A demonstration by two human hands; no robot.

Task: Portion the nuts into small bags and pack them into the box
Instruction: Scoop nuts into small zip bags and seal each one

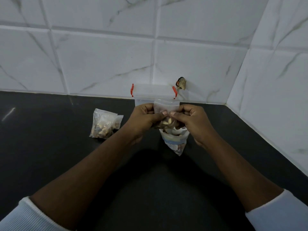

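1. Now the left hand (143, 120) and right hand (191, 121) pinch a small bag (166, 106) of nuts (167, 121), fingers curled; it hangs before the box (150, 90);
2. filled bags (105, 125) lie left on the counter (50, 147).

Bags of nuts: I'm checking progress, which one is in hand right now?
The small bag pinched by the left hand and right hand; the filled bags lie on the counter to its left, the large bag sits below.
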